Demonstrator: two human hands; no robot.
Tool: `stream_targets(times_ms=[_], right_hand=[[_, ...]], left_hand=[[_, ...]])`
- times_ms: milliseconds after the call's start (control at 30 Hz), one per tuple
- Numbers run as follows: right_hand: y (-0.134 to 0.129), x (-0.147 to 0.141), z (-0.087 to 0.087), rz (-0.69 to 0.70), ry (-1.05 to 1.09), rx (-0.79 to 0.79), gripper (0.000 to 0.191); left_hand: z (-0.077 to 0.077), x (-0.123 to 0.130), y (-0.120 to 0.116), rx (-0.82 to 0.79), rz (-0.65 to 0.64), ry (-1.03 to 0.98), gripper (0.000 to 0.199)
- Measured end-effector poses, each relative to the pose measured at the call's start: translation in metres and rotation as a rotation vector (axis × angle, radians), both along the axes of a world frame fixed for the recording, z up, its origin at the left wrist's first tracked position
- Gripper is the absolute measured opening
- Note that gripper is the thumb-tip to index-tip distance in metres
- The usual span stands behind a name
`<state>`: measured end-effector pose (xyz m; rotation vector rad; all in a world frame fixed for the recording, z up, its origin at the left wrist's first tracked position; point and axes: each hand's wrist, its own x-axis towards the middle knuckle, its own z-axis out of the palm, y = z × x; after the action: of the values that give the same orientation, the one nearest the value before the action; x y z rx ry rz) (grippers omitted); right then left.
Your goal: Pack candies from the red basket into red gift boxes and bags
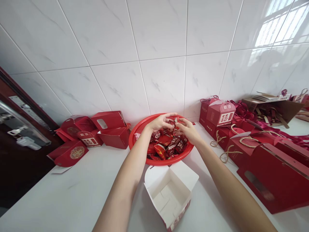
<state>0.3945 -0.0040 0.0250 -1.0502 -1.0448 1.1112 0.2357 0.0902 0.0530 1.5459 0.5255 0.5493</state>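
A round red plastic basket (132, 141) stands against the tiled wall and holds several wrapped candies (160, 149) in red and dark wrappers. Over its back part, my left hand (160, 123) has its fingers curled around a small red wrapped candy (171, 122). Close beside it, my right hand (185, 129) has its fingers bent round a small wrapped piece with a whitish part (176, 120). Just in front of the basket sits an open box (171, 196), white inside, its flaps spread and no candy in it.
Several red boxes (114, 137) stand at the left near a dark door (21, 161). On the right are red gift boxes (272, 177) with rope handles, dark red ribbons (241, 109) and an open brown carton (277, 111). The tiled wall (161, 83) rises behind.
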Motion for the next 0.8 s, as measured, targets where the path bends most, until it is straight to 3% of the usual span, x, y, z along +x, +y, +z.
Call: stream_targets(times_ms=[267, 500, 800], right_hand=[[0.006, 0.003, -0.005, -0.080, 0.041, 0.110, 0.037], [0.009, 0.004, -0.008, -0.211, 0.135, 0.150, 0.031], [0.006, 0.005, -0.005, -0.095, 0.122, 0.139, 0.034]], left_hand=[[0.001, 0.000, -0.002, -0.018, 0.001, 0.016, 0.057], [0.003, -0.004, 0.001, -0.044, 0.104, -0.008, 0.056], [-0.002, 0.007, -0.001, 0.063, 0.299, -0.100, 0.048]])
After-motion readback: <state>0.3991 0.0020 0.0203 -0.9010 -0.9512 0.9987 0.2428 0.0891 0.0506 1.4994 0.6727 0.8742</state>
